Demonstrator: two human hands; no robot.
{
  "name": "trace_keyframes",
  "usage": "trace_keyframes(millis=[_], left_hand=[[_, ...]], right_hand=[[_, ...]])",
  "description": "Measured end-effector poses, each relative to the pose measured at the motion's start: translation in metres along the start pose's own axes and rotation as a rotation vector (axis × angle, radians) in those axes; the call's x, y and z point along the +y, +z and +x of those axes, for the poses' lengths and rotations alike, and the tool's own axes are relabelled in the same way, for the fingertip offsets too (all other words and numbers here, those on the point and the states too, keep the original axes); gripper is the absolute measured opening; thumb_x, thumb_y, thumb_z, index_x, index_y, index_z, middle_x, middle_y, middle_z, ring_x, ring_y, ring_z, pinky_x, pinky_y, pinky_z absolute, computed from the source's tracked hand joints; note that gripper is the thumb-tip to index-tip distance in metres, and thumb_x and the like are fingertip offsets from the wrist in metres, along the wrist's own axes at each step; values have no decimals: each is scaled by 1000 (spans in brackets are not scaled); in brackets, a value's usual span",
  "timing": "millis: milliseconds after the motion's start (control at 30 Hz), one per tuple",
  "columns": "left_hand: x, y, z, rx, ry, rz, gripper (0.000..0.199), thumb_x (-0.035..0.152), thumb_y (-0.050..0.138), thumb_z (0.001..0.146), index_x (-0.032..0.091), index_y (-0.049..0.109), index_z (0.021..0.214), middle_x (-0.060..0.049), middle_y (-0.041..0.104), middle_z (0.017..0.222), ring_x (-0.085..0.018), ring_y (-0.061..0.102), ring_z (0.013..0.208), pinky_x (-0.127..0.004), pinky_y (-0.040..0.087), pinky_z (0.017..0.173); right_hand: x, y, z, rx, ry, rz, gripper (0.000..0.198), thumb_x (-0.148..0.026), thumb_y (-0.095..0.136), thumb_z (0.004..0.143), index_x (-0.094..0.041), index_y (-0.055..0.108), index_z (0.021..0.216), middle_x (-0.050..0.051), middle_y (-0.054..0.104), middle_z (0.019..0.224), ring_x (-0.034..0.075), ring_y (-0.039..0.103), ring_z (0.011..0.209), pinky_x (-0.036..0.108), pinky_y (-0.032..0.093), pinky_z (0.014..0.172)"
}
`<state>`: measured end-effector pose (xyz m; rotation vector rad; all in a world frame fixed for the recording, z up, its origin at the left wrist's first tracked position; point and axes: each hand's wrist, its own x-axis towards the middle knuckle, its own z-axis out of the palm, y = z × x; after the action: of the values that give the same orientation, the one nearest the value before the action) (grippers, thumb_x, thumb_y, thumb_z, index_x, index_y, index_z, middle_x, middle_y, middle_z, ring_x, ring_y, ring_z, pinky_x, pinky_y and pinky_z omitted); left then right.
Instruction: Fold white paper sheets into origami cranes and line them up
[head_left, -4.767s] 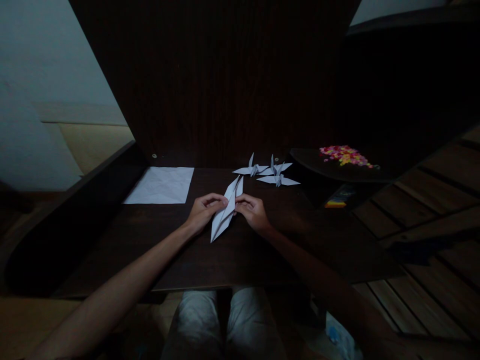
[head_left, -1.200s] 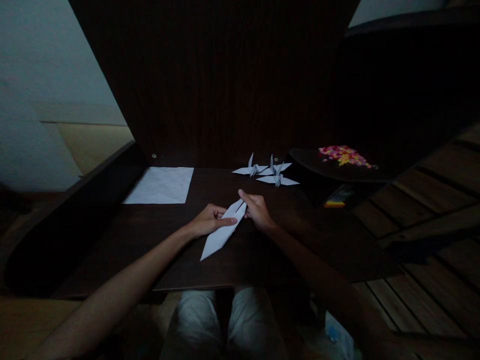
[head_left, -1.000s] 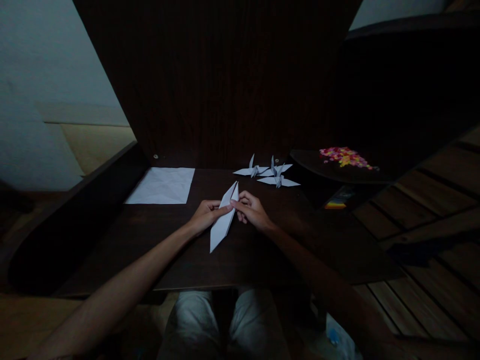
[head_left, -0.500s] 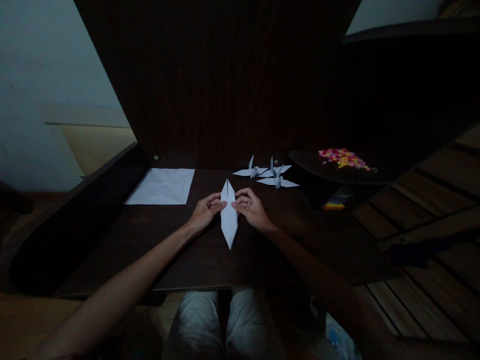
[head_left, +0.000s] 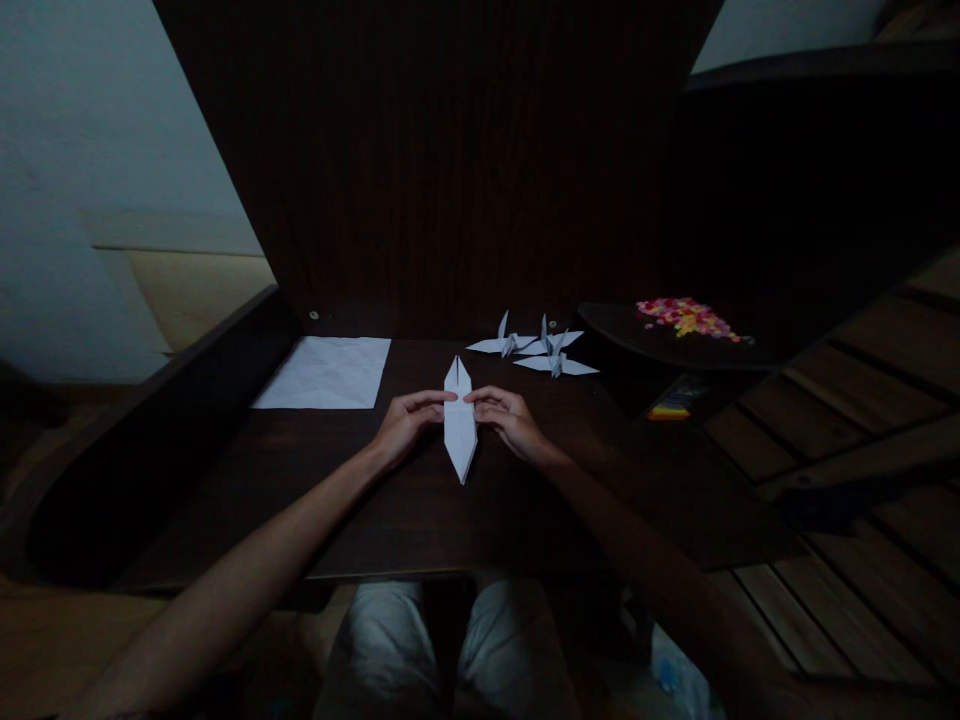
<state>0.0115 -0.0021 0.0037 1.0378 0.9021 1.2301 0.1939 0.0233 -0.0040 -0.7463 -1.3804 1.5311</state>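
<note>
A folded white piece of origami paper (head_left: 461,440), long and pointed at both ends, lies between my hands over the dark desk. A slit runs down its far tip. My left hand (head_left: 409,420) grips its left edge, with the index finger lying across the top face. From the other side my right hand (head_left: 510,418) holds the right edge, its index finger also on the face. Both thumbs are at the sides, nearer to me. Beyond the hands, three finished paper cranes (head_left: 555,362) stand close together near the back panel.
A creased white sheet (head_left: 326,372) lies flat at the back left of the desk (head_left: 390,530). To the right, a dark curved shelf (head_left: 622,330) bears a heap of small pink, red and yellow pieces (head_left: 690,317). A raised side panel (head_left: 150,430) bounds the left.
My fingers have shifted on the folded paper: the thumbs have left its top face and the index fingers now lie there. The paper's near tip has moved slightly away from me.
</note>
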Motion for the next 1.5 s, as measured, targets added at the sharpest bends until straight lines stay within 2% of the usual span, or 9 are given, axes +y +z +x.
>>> trace_keyframes(millis=[367,567,667,800,967,1100,1233,1367,1500], left_hand=[[1,1,-2,-77,-3,40,45,23,80,54,13,70,97,-7,73,82,-19,66,77,-33,47,81],[-1,3,0,12,47,176,40,36,81,57,12,70,87,-6,72,83,-18,64,77,-32,49,78],[-3,2,1,28,87,215,37,37,80,58,13,66,82,-3,69,76,-15,62,70,-28,48,71],[-5,3,2,-11,153,148,41,32,80,59,17,56,89,3,62,69,-10,59,64,-22,45,63],[-3,4,1,-23,230,250,27,33,75,65,15,60,77,0,62,74,-11,58,69,-23,45,65],[-2,4,-1,-43,160,229,37,30,77,63,13,64,94,-1,64,72,-12,57,66,-24,45,64],[-2,4,-3,-111,165,162,56,26,79,59,13,60,110,-3,65,79,-13,58,69,-27,47,68],[2,5,-7,-78,281,288,53,28,75,66,15,61,115,-7,65,91,-16,59,81,-31,47,77],[9,6,-11,-2,436,517,40,30,70,73,19,66,111,-4,61,86,-16,56,79,-29,44,77]], right_hand=[[-5,0,-3,-25,-46,-121,27,-30,77,59,-18,68,80,2,67,82,16,62,80,29,47,76],[-3,5,0,48,-87,-222,27,-41,73,64,-17,63,71,-1,62,72,13,59,71,25,45,67],[0,8,1,104,-110,-201,33,-39,75,61,-19,57,81,-3,60,69,12,57,65,23,44,62],[3,10,1,106,-141,-175,38,-37,73,64,-23,46,87,-7,55,63,10,54,56,22,42,55],[2,10,-1,109,-200,-220,30,-40,72,66,-21,51,78,-3,56,69,12,56,65,24,46,62],[-2,8,-3,72,-189,-271,26,-41,71,67,-20,62,80,2,62,79,15,59,76,29,49,71],[-5,6,-6,31,-198,-289,31,-36,74,65,-19,67,90,4,65,87,14,58,73,28,48,68],[-6,6,-7,67,-307,-395,34,-32,71,70,-20,67,102,4,63,87,15,55,73,29,47,69],[-8,8,-9,165,-432,-561,28,-32,69,74,-23,69,100,3,59,77,16,53,72,32,47,70]])
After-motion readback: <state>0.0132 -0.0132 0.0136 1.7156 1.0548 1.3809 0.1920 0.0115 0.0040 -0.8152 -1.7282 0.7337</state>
